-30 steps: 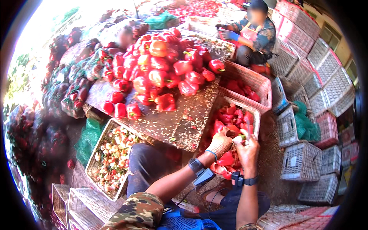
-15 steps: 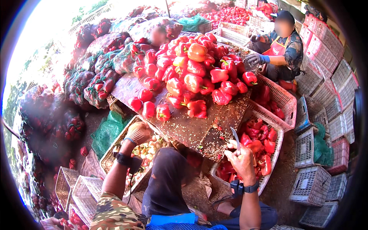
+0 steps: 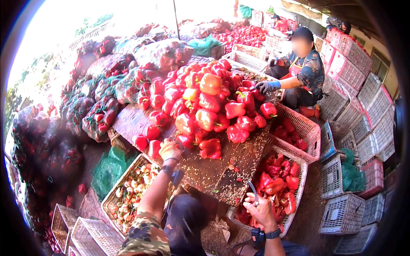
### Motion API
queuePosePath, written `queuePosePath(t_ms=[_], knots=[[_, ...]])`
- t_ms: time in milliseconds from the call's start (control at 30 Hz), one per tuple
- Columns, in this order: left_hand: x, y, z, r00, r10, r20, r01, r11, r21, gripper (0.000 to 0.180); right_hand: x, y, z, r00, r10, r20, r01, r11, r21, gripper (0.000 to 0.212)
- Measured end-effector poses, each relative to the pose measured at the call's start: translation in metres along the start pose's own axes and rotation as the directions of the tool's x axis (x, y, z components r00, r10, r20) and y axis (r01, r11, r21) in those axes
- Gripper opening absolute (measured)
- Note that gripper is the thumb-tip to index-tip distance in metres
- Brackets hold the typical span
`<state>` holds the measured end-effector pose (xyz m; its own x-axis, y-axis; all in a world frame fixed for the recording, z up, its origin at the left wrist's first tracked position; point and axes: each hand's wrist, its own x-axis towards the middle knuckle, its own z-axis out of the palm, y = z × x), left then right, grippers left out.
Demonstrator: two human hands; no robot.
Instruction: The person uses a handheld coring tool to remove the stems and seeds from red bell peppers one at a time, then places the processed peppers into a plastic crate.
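Observation:
My left hand (image 3: 170, 150), in a pale glove, reaches over the near left edge of the wooden board (image 3: 200, 175). Its fingers are closed around a red bell pepper, which the hand almost wholly hides. Beside it lies another red bell pepper (image 3: 154, 149), and just beyond rises a big heap of red bell peppers (image 3: 209, 102). My bare right hand (image 3: 261, 210) grips a small knife (image 3: 253, 192) with a curved blade, tip upward. It hovers above a crate (image 3: 303, 179) of opened red peppers (image 3: 275, 185).
Left of my knees stands a crate (image 3: 112, 190) of pale cut cores. A co-worker (image 3: 309, 72) with gloved hands sits across the board, touching the heap. Filled net sacks (image 3: 102, 117) line the left; stacked crates (image 3: 341, 213) line the right. Green netting (image 3: 109, 170) lies by the board.
My left hand has gone from above the crate of cores forward onto a pepper at the board's edge. The knife stays in my right hand. The co-worker's hand has reached to the heap.

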<state>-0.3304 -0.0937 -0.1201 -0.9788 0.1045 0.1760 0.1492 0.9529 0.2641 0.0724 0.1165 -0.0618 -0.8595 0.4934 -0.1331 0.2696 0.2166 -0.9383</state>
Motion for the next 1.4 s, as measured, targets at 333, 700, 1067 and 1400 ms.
queuePosePath(t_ms=[333, 700, 1067, 1400], knots=[[0.001, -0.025, -0.006, 0.837, 0.460, 0.295, -0.422, 0.887, -0.186, 0.018, 0.014, -0.009, 0.007, 0.999, 0.018, 0.041, -0.024, 0.989, 0.145, 0.039], [-0.023, -0.034, -0.040, 0.610, 0.791, -0.051, -0.773, 0.579, -0.259, 0.041, 0.046, -0.071, 0.031, 0.975, 0.156, 0.157, -0.209, 0.884, 0.418, 0.051], [-0.138, 0.139, -0.161, 0.506, 0.859, -0.076, -0.122, -0.016, -0.992, 0.056, 0.022, -0.110, -0.001, 0.982, -0.049, 0.180, -0.059, 0.833, 0.550, 0.071], [-0.243, 0.173, -0.175, 0.815, 0.545, 0.200, 0.166, 0.111, -0.980, 0.085, -0.033, -0.110, -0.018, 0.801, -0.535, -0.269, 0.428, 0.825, -0.369, 0.083]])
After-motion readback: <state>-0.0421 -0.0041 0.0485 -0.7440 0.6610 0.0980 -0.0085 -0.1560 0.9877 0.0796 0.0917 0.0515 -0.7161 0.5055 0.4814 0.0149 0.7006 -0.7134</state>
